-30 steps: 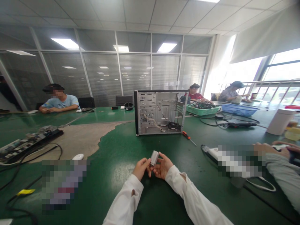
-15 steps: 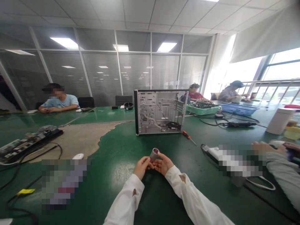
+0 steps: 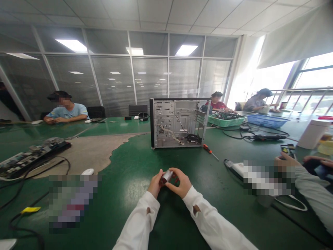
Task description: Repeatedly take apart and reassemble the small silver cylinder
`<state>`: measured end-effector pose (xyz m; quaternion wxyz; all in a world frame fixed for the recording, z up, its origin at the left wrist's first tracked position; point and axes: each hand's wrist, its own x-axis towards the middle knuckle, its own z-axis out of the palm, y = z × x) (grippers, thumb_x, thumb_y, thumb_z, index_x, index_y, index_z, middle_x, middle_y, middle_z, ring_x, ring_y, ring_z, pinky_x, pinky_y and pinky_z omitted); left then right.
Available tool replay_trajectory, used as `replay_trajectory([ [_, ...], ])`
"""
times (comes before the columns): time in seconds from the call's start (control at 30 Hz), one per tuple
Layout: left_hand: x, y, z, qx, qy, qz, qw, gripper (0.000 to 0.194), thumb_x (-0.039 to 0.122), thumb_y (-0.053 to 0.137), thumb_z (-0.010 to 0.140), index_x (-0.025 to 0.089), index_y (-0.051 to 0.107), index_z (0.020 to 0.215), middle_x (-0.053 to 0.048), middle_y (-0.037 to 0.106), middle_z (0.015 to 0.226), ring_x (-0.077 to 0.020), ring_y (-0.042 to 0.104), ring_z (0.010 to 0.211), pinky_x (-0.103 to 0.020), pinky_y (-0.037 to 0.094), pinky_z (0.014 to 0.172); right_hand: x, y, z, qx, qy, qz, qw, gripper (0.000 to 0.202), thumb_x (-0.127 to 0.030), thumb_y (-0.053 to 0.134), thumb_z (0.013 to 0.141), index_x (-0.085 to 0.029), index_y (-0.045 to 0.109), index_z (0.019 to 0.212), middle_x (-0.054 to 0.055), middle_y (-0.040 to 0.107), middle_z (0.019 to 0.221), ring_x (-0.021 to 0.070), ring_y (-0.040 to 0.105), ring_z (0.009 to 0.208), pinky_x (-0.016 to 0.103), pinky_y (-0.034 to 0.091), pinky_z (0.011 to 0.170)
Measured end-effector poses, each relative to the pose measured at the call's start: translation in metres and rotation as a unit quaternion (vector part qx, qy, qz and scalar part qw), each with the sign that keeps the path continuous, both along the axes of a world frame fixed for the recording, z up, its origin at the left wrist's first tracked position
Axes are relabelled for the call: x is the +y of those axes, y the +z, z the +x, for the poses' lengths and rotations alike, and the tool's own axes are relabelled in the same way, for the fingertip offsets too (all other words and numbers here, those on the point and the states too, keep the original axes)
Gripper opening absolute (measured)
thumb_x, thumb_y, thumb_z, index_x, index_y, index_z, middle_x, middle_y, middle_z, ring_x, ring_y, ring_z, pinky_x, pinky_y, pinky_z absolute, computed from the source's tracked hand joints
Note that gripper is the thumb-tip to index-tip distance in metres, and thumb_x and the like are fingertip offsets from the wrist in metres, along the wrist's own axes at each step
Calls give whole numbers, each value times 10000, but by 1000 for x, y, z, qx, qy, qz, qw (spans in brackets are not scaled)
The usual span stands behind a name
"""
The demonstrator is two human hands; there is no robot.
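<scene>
My 2 hands, left [image 3: 155, 183] and right [image 3: 181, 183], have their grip closed around 1 metal cylinder [image 3: 167, 176] above the green bench [image 3: 132, 222].

An open computer case [image 3: 179, 122] stands upright on the green table [image 3: 130, 163], an orange-handled screwdriver [image 3: 208, 149] near its lower right corner. Beyond, a green basket [image 3: 227, 122] full of parts sits beside a blue basket [image 3: 267, 121]. A white bottle [image 3: 313, 134] stands at the right. Black cables [image 3: 68, 166] trail past a strip of electronics [image 3: 35, 158] at the left. A person in light blue [image 3: 69, 114] sits across the table.
</scene>
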<state>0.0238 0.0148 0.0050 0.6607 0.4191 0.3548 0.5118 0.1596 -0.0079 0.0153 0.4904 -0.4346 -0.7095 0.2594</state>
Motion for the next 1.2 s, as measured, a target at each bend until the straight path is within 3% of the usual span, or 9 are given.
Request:
replay_trajectory([
  [0.2,0,-2,-4,72,-2,85,994,342,335,652,575,122,626,841,-50,628,749,-156,541,695,-236,388,627,-3,3,0,-80,27,102,991,643,-246,630,556,-227,399,1157,97,445,1101,250,404,996,358,407,756],
  [0.37,-6,4,-4,152,28,170,973,378,189,681,521,171,612,893,-59,607,909,-206,516,872,-284,387,760,0,2,2,-114,41,120,985,738,-93,520,583,-226,244,1254,83,418,1162,230,367,1049,389,357,843],
  [0.53,-6,6,-5,238,101,241,935,365,138,665,508,223,620,860,-44,568,935,-223,476,938,-321,367,798,0,3,4,-70,36,94,993,679,-118,534,564,-228,332,1203,94,386,1161,243,392,1018,344,428,724],
  [0.7,-3,3,-9,285,162,285,901,322,189,663,531,244,628,846,-52,515,926,-230,458,932,-349,349,819,1,6,5,-26,15,93,995,314,-180,515,649,-236,550,956,82,480,1025,216,460,918,288,438,622],
  [0.93,-6,5,-8,350,139,318,870,311,251,658,552,258,626,861,-47,564,843,-233,470,873,-375,338,806,4,5,7,-39,-14,114,993,174,-184,520,659,-241,594,805,63,509,937,203,469,903,333,415,729],
  [1.2,-2,-5,-6,354,66,287,888,372,251,660,548,226,613,915,-69,578,928,-242,467,943,-362,333,848,10,3,6,-52,-32,93,994,99,-168,515,654,-210,572,723,60,532,877,172,503,796,264,436,576],
])
